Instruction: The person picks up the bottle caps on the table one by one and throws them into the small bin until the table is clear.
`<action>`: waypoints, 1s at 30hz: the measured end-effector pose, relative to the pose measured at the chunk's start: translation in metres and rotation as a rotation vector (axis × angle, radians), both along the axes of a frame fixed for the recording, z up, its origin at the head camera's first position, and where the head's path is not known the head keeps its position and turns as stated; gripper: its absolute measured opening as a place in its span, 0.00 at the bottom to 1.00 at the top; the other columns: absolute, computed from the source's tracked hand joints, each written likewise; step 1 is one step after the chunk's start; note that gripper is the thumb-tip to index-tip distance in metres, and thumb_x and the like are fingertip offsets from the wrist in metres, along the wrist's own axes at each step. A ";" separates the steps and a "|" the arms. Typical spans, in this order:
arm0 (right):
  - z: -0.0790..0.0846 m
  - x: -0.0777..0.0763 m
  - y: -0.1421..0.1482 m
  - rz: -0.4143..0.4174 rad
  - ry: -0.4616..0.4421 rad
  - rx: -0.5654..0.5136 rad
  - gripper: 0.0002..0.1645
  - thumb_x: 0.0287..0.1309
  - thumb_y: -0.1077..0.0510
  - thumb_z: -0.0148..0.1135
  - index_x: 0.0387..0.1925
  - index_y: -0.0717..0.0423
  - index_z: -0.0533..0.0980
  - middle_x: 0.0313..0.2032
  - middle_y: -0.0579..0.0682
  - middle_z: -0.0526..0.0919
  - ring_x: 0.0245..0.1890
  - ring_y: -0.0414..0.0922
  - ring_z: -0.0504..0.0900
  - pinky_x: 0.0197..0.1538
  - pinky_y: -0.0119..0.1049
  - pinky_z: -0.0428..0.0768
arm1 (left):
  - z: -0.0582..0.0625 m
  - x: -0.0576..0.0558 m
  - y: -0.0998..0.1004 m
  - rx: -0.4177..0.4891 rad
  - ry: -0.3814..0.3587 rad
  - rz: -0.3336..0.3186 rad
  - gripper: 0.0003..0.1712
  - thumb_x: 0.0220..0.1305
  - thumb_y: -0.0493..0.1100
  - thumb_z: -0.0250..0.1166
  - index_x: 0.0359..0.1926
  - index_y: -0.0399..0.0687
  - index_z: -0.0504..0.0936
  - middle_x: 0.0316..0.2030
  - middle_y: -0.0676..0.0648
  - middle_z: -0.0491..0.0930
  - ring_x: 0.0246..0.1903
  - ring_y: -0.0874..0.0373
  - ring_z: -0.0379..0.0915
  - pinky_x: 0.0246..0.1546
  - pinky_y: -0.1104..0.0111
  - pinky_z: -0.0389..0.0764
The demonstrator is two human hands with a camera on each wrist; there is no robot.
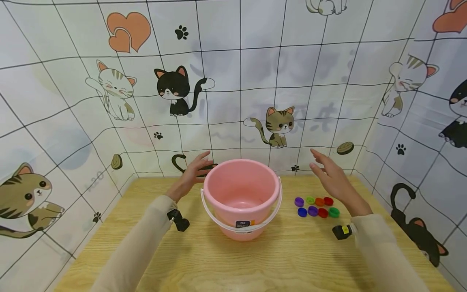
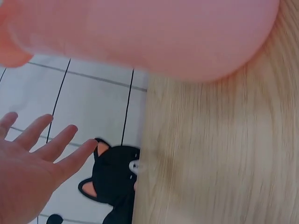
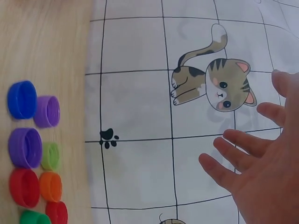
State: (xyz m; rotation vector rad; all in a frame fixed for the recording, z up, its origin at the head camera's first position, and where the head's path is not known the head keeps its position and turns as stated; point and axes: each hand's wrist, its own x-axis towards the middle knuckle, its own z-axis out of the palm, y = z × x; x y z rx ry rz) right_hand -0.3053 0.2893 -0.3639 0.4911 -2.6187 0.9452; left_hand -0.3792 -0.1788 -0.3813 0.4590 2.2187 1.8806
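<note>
A pink bucket [image 1: 240,182] stands upright in the middle of the wooden table, its white handle [image 1: 242,229] hanging down at the front. Just left of it is my left hand [image 1: 192,172], fingers spread; the left wrist view shows the hand [image 2: 37,172] apart from the bucket's wall [image 2: 154,37]. My right hand [image 1: 332,178] hovers with extended fingers above and behind several coloured bottle caps [image 1: 322,212] right of the bucket. In the right wrist view this hand [image 3: 261,154] holds nothing, and the caps [image 3: 25,147] lie open side up in two rows.
The light wooden table [image 1: 233,267] ends at the back against a white cloth wall [image 1: 226,101] with a black grid and cartoon cats. Similar cloth hangs at both sides. A black wrist camera [image 1: 178,219] is strapped to the left wrist, another [image 1: 342,232] to the right.
</note>
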 end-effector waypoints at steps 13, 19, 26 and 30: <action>-0.025 0.021 -0.008 0.008 0.028 -0.152 0.35 0.81 0.48 0.43 0.82 0.49 0.53 0.73 0.69 0.67 0.68 0.68 0.70 0.66 0.72 0.67 | -0.009 0.009 0.029 0.068 -0.052 -0.127 0.36 0.74 0.52 0.48 0.81 0.69 0.55 0.75 0.42 0.63 0.53 0.55 0.79 0.47 0.65 0.83; -0.036 0.022 -0.013 0.019 0.003 -0.160 0.34 0.81 0.48 0.42 0.82 0.50 0.53 0.72 0.69 0.68 0.68 0.69 0.70 0.63 0.73 0.70 | -0.013 0.013 0.030 0.123 -0.090 -0.173 0.40 0.69 0.44 0.50 0.80 0.73 0.56 0.75 0.44 0.64 0.52 0.56 0.80 0.43 0.67 0.85; -0.043 0.023 -0.018 0.021 -0.007 -0.167 0.34 0.81 0.48 0.41 0.82 0.49 0.54 0.72 0.67 0.69 0.68 0.68 0.70 0.63 0.73 0.70 | -0.013 0.018 0.032 0.140 -0.081 -0.198 0.41 0.66 0.41 0.46 0.80 0.70 0.59 0.74 0.44 0.64 0.57 0.48 0.76 0.45 0.66 0.84; -0.044 0.023 -0.018 0.024 -0.005 -0.167 0.34 0.81 0.48 0.42 0.81 0.49 0.55 0.71 0.68 0.69 0.68 0.69 0.70 0.62 0.73 0.70 | -0.012 0.024 0.033 0.142 -0.089 -0.213 0.41 0.66 0.41 0.46 0.80 0.70 0.58 0.75 0.45 0.63 0.59 0.47 0.74 0.46 0.65 0.84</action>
